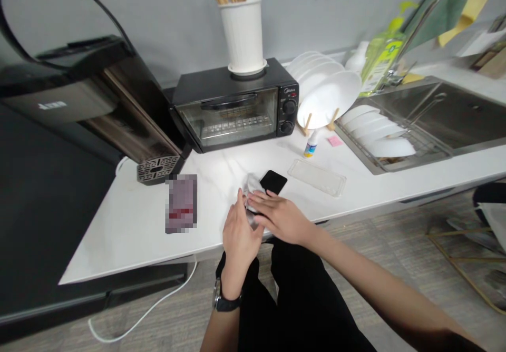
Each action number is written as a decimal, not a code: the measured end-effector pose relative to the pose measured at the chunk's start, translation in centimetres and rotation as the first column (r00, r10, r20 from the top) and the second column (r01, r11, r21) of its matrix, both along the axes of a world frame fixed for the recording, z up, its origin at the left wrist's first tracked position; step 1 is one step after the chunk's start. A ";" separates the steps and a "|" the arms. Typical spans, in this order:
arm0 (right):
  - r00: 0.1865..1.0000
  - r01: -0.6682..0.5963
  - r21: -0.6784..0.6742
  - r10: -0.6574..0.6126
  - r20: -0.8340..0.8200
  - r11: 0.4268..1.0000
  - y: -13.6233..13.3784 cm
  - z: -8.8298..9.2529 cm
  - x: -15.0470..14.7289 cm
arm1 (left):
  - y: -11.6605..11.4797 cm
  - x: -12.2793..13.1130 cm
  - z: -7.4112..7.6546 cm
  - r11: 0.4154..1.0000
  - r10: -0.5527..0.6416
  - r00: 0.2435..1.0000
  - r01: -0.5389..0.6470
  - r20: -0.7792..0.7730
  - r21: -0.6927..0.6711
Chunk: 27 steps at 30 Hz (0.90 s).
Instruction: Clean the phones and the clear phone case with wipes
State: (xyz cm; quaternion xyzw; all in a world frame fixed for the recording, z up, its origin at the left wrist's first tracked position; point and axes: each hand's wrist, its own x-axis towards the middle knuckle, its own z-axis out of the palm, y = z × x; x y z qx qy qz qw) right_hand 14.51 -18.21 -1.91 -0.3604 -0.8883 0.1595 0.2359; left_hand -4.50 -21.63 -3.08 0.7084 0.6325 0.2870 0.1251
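Near the counter's front edge, both hands meet around a crumpled whitish, partly see-through wipe or film. My left hand is closed at its left side, thumb towards the other hand. From the right, my right hand presses its fingers onto the crumpled piece. Something greyish shows between the palms, mostly covered by fingers; I cannot make out what it is. Just beyond the right fingers lies a flat black rectangle. A clear, shallow rectangular case or tray rests to the right.
A small dropper-like bottle and a pink pad stand farther back. Left lies a blurred-out purple item, near a drinks machine. Behind are a toaster oven, racked plates and a sink.
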 end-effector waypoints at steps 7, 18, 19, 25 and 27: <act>0.987 0.156 0.007 -0.157 0.034 0.988 0.5 0.1 1.8 | -0.1 0.0 0.1 0.999 -0.041 0.999 0.040 0.034 0.035; 0.992 -0.014 0.143 0.031 -0.119 0.990 -3.0 -1.3 4.5 | 0.2 -0.4 0.1 0.995 -0.081 0.996 0.082 -0.019 0.061; 0.987 0.026 0.149 -0.001 -0.163 0.988 -3.6 -1.5 5.8 | 0.2 -0.4 0.2 0.994 -0.082 0.996 0.085 -0.038 0.071; 0.651 0.620 -0.148 -0.610 -0.453 0.771 -6.8 -2.3 11.0 | 1.6 0.4 1.2 0.994 -0.082 0.980 0.093 -0.182 0.054; 0.519 0.749 -0.198 -0.746 -0.417 0.632 -6.8 -2.0 13.0 | 2.6 0.7 1.3 0.991 -0.114 0.976 0.125 -0.184 0.054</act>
